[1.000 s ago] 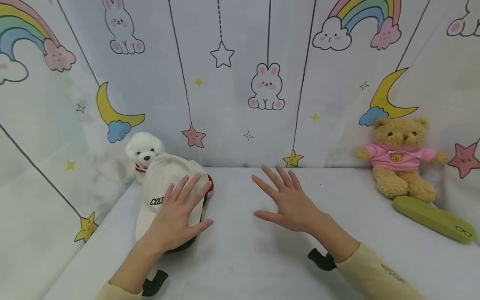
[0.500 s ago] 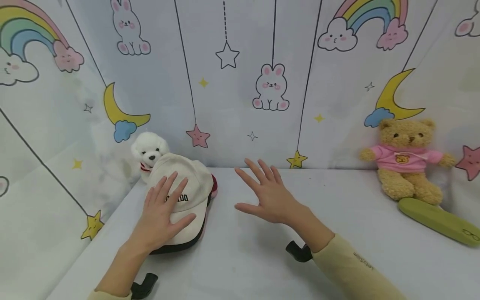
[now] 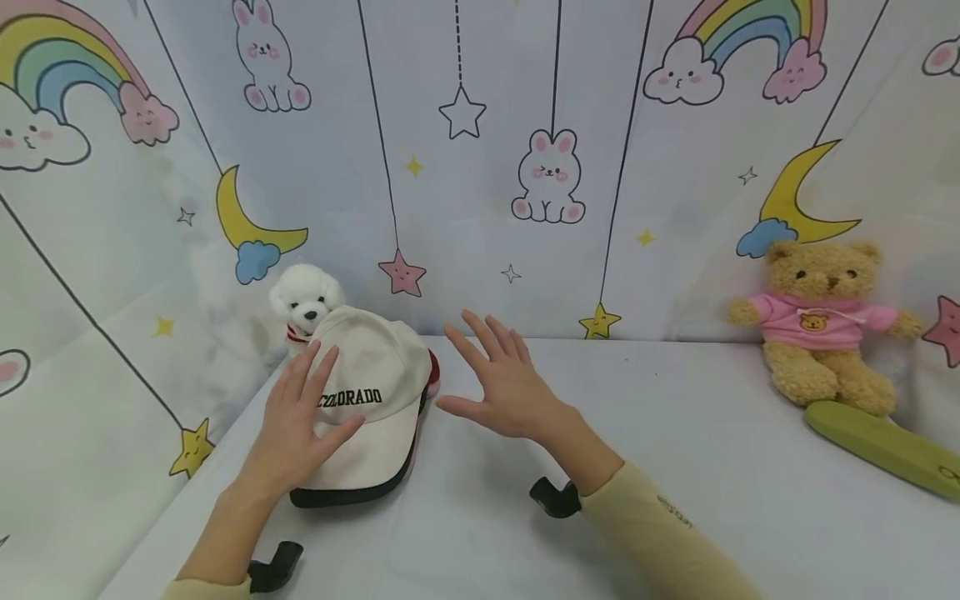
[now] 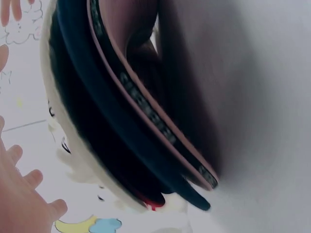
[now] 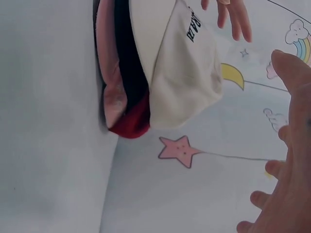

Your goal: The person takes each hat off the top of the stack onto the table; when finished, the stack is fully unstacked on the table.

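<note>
A cream cap lettered "COLORADO" tops a stack on the white table. Under it, in the right wrist view, show a navy cap layer, a red part and a pink cap lowest. My left hand hovers over the left side of the stack, fingers spread and holding nothing. To the right of the stack my right hand hangs in the air, fingers apart, with nothing in it. Part of the brim and the first letter's edge are hidden behind the left hand.
Behind the caps sits a white toy dog, partly covered. A teddy bear in a pink top is at the far right, with a green glasses case before it. A printed cloth backs the white table.
Both hands have moved left in the view, the right one coming closer to the caps. The left hand uncovers more of the lettering. The view has turned slightly to the left.
</note>
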Demonstrator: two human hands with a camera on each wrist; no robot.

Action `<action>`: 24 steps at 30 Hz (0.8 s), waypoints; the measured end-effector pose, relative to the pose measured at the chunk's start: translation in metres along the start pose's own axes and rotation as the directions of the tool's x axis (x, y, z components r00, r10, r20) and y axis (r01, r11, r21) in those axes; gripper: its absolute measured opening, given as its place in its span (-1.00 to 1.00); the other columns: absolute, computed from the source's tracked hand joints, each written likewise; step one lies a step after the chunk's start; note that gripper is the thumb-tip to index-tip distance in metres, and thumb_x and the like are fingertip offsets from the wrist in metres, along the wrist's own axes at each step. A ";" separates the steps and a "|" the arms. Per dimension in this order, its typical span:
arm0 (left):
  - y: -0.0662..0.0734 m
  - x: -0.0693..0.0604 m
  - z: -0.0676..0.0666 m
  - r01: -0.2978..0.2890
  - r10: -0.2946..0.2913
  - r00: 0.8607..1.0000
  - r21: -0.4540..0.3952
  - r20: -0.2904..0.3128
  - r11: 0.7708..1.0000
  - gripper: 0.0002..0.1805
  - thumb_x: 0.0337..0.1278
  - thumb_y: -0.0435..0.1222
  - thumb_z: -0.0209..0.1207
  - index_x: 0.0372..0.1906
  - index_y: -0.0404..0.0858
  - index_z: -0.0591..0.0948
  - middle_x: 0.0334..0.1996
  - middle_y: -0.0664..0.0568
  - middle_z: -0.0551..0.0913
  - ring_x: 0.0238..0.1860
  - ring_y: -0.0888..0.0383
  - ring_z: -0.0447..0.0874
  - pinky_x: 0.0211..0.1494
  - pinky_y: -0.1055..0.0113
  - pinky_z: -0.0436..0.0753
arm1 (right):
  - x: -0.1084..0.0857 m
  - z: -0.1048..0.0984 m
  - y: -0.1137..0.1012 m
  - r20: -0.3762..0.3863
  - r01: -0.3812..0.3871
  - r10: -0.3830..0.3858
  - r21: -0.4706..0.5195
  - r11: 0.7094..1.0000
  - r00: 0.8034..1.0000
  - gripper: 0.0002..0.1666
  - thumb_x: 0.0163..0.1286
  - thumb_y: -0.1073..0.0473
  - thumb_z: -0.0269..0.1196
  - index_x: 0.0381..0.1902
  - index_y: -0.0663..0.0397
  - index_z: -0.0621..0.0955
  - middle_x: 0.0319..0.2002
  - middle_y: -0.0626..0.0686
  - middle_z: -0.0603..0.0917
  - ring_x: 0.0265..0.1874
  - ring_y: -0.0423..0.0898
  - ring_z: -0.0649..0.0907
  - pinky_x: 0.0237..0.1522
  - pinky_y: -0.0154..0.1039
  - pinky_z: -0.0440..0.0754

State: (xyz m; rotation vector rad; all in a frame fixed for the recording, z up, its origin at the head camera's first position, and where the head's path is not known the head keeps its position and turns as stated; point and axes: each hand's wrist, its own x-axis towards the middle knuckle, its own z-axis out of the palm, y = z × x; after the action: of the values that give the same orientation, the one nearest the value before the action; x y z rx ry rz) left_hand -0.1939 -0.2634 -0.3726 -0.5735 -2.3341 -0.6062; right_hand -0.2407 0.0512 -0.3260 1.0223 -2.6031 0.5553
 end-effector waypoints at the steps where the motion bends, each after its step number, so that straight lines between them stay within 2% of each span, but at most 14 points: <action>1: -0.002 0.000 -0.001 0.004 -0.004 1.000 -0.005 -0.005 1.000 -0.06 0.21 0.11 0.26 0.58 -0.18 0.18 0.52 -0.29 0.11 0.45 -0.39 0.04 0.30 -0.44 0.08 | 0.002 0.002 -0.001 -0.004 0.000 0.000 0.003 1.000 1.000 0.07 0.36 -0.41 0.19 0.64 -0.22 0.03 0.63 0.00 -0.13 0.56 0.16 -0.10 0.44 0.34 -0.12; 3: -0.004 -0.001 -0.002 0.020 -0.020 1.000 -0.017 -0.009 1.000 -0.05 0.18 0.06 0.29 0.57 -0.21 0.19 0.52 -0.29 0.10 0.45 -0.40 0.04 0.30 -0.45 0.08 | 0.006 0.005 -0.003 -0.008 -0.005 0.005 0.018 1.000 1.000 0.07 0.36 -0.41 0.20 0.64 -0.21 0.04 0.63 0.00 -0.12 0.56 0.16 -0.09 0.44 0.33 -0.12; 6: -0.009 -0.003 -0.004 0.074 -0.074 0.997 -0.046 0.009 0.996 -0.02 0.14 -0.04 0.34 0.59 -0.18 0.15 0.55 -0.23 0.05 0.47 -0.39 0.00 0.29 -0.46 0.09 | 0.012 0.009 -0.006 -0.011 -0.017 0.018 0.041 0.999 1.000 0.07 0.36 -0.40 0.21 0.64 -0.22 0.06 0.62 0.00 -0.11 0.55 0.17 -0.07 0.44 0.32 -0.11; 10: -0.016 -0.007 -0.007 0.167 -0.164 0.986 -0.085 0.042 0.982 0.02 0.13 -0.12 0.37 0.62 -0.11 0.07 0.58 -0.13 -0.03 0.47 -0.39 -0.03 0.25 -0.49 0.10 | 0.019 0.016 -0.010 -0.014 -0.026 0.027 0.071 0.997 1.000 0.06 0.35 -0.39 0.21 0.64 -0.22 0.06 0.61 0.03 -0.08 0.54 0.18 -0.05 0.45 0.29 -0.09; 13: -0.021 -0.010 -0.008 0.217 -0.212 0.975 -0.101 0.060 0.971 0.03 0.16 -0.13 0.36 0.63 -0.11 0.04 0.58 -0.16 -0.05 0.47 -0.40 -0.05 0.24 -0.51 0.11 | 0.023 0.021 -0.012 -0.028 -0.021 0.023 0.092 0.996 0.999 0.07 0.35 -0.37 0.23 0.64 -0.20 0.05 0.60 0.05 -0.06 0.54 0.16 -0.02 0.45 0.25 -0.06; 18: -0.030 -0.013 -0.009 0.261 -0.254 0.965 -0.124 0.070 0.957 0.04 0.16 -0.15 0.37 0.63 -0.11 0.02 0.56 -0.26 -0.04 0.49 -0.39 -0.07 0.27 -0.51 0.10 | 0.030 0.029 -0.016 -0.029 -0.044 0.049 0.163 0.986 0.998 0.09 0.34 -0.34 0.25 0.64 -0.20 0.03 0.59 0.06 -0.04 0.54 0.07 0.00 0.45 0.22 -0.02; 22: -0.034 -0.016 -0.010 0.299 -0.288 0.953 -0.136 0.092 0.945 0.06 0.17 -0.14 0.36 0.64 -0.16 -0.02 0.56 -0.29 -0.04 0.50 -0.37 -0.09 0.30 -0.49 0.09 | 0.036 0.035 -0.019 -0.028 -0.058 0.066 0.217 0.974 0.997 0.08 0.34 -0.31 0.27 0.64 -0.15 0.06 0.58 0.08 -0.01 0.52 0.13 0.05 0.44 0.25 0.01; 24: -0.036 -0.017 -0.011 0.319 -0.306 0.946 -0.143 0.108 0.937 0.07 0.19 -0.13 0.35 0.64 -0.17 -0.05 0.56 -0.30 -0.05 0.51 -0.37 -0.09 0.29 -0.46 0.15 | 0.039 0.038 -0.020 -0.026 -0.062 0.070 0.234 0.970 0.997 0.08 0.35 -0.30 0.27 0.64 -0.15 0.06 0.58 0.09 0.00 0.51 0.17 0.07 0.44 0.24 0.02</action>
State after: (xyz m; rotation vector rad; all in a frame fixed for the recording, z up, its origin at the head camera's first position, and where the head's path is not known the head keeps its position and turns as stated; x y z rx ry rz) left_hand -0.1962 -0.3020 -0.3862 -0.3011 -2.4931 -0.9382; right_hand -0.2590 -0.0023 -0.3395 0.9857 -2.5944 0.9045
